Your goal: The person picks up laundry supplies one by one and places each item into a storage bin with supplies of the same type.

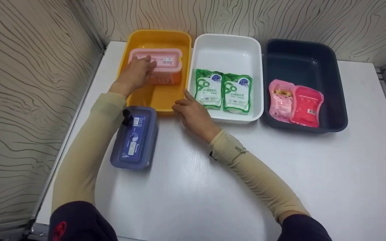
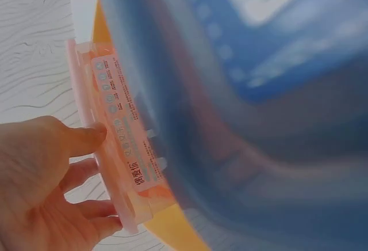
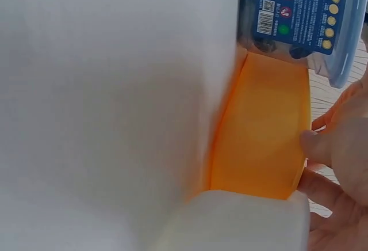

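Note:
A pink-lidded clear plastic box [image 1: 164,68] with orange contents lies in the yellow bin [image 1: 159,98]. My left hand [image 1: 134,73] rests on top of its lid; in the left wrist view the thumb and fingertips touch the lid, not wrapped round the box. My right hand [image 1: 196,115] holds the yellow bin's front right corner, with the thumb on the outer wall and fingers over the rim in the right wrist view. A blue-lidded plastic box [image 1: 134,140] stands on the table under my left forearm, and its blurred lid blocks much of the left wrist view.
Beside the yellow bin, a white bin [image 1: 228,48] holds two green-and-white pouches [image 1: 236,93]. Farther right, a dark blue bin [image 1: 333,83] contains two pink packs [image 1: 307,105]. The bins stand along the patterned back wall [image 1: 226,16] on a white table [image 1: 186,187].

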`<state>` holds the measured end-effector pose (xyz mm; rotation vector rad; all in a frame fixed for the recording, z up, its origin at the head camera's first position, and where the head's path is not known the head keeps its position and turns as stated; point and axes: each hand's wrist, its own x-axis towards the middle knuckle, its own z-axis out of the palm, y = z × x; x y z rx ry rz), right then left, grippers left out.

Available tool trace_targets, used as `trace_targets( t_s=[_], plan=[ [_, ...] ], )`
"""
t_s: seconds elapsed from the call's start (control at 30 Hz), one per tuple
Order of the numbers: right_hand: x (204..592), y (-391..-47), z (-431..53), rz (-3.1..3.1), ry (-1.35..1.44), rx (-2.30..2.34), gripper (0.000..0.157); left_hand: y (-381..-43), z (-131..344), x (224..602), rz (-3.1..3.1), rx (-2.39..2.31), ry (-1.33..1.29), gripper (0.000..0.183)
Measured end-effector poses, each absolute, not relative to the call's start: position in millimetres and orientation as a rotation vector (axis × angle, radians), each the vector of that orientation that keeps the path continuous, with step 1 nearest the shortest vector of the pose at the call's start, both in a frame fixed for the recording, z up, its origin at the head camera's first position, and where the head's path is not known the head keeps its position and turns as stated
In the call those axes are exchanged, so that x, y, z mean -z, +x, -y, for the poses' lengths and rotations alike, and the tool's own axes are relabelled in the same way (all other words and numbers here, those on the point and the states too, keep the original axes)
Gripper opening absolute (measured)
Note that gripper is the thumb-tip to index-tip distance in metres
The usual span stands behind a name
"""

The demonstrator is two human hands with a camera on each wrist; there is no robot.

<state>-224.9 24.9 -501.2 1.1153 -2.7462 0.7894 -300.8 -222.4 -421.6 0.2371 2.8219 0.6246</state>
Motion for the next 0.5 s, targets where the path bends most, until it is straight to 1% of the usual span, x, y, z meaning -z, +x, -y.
trace_targets(
  t_s=[0.27, 0.47, 0.5],
  plan=[
    [503.9, -224.1, -24.5, 2.708, 1.107, -0.785, 0.025, -317.3, 220.2, 422.0, -2.761, -0.86, 0.102, 0.049],
    [505.1, -224.6, -23.5, 2.688, 1.111, -0.8, 0.024, -322.9, 215.0, 419.1, -2.664, -1.03, -0.082, 0.056],
    [505.6, -224.5, -23.5, 2.682, 1.112, -0.796, 0.024, -324.7, 213.7, 418.8, -2.671, -1.03, -0.077, 0.055]
  ],
)
